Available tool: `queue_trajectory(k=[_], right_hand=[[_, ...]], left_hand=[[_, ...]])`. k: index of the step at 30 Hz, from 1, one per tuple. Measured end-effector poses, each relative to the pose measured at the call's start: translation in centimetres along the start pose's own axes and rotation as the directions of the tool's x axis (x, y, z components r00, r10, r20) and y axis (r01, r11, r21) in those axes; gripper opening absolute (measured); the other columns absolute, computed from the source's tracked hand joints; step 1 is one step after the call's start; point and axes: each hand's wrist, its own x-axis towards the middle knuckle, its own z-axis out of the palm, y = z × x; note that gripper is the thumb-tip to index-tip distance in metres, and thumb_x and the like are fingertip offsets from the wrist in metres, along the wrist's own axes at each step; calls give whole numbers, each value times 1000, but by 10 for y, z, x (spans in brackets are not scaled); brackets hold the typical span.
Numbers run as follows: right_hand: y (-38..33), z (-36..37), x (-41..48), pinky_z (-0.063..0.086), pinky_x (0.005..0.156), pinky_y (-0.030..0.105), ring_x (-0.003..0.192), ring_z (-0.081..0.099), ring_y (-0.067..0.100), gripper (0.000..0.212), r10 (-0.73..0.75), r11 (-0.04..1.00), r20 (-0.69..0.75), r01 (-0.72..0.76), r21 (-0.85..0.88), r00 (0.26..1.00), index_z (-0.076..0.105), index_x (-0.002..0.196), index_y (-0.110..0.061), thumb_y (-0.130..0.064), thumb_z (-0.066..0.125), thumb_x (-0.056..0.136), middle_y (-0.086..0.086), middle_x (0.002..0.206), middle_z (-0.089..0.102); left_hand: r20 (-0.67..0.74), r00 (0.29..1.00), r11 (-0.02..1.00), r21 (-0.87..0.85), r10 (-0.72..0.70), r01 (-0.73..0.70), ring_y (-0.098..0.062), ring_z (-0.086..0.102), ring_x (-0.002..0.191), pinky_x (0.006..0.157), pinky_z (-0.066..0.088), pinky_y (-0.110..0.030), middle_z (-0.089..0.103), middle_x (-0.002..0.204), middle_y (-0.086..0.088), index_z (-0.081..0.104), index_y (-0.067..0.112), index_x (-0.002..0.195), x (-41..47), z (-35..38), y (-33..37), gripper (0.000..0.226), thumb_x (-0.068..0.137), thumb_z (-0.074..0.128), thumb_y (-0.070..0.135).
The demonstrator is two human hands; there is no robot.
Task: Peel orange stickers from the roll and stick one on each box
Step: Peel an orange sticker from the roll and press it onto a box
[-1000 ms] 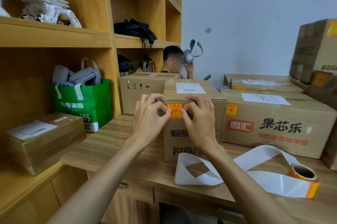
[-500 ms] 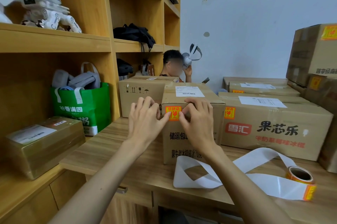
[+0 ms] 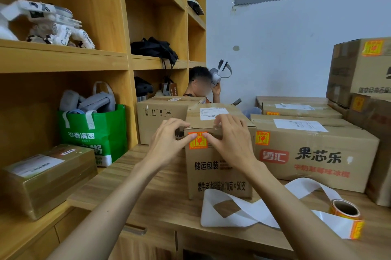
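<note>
Orange sticker (image 3: 198,140) with red print on brown box (image 3: 220,170); green bag (image 3: 95,132); white backing strip (image 3: 243,211).

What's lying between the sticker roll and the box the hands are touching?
Head view: a looped white backing strip lies on the counter between the sticker roll and that box.

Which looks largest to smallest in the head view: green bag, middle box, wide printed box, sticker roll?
1. wide printed box
2. middle box and green bag: look about alike, so unranked
3. sticker roll
</note>
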Motion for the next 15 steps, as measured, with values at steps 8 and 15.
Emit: queue_trajectory(k=[8,15], right_hand=[[9,5,4,30,91,33,103,51,16,40,58,997,56,-61,55,997,61,100,-23,-61,60,87,-6,106,65],[9,6,4,29,89,32,99,47,15,42,81,992,34,-84,93,996,59,95,-22,-62,62,85,-8,102,62]], left_hand=[[4,999,986,-161,-43,43,-5,50,113,85,38,-18,58,113,15,66,28,105,5,6,-1,26,87,72,46],[-5,1000,986,-164,-27,26,-6,50,111,87,42,-28,55,110,16,64,30,100,7,8,-4,29,85,72,53]])
